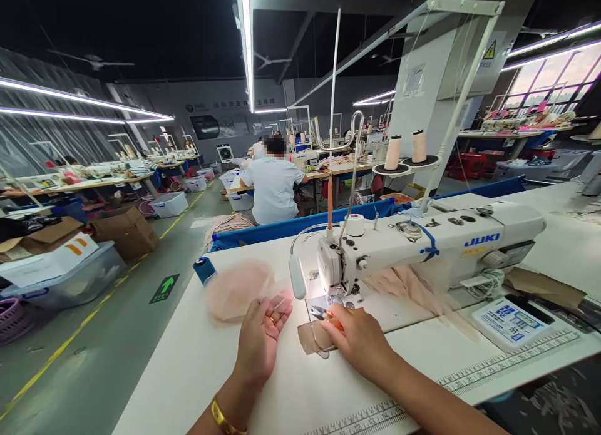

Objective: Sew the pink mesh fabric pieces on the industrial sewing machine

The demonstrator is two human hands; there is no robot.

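My left hand [263,332] rests on the white sewing table [197,353], fingers stretched toward a blurred pale pink fabric piece [237,291] at its fingertips. My right hand [359,338] is closed on a small orange-handled thread snip [326,317], just in front of the needle of the white Juki sewing machine [422,247]. A small beige fabric piece [313,337] lies under that hand's fingers. More pink fabric [408,285] is bunched behind the needle, under the machine arm.
A control panel [509,322] sits at the right, with a ruler strip along the table's front edge. Two thread cones [406,148] stand behind the machine. A person in a pale shirt [273,184] sits at another table ahead. Boxes and bins line the aisle on the left.
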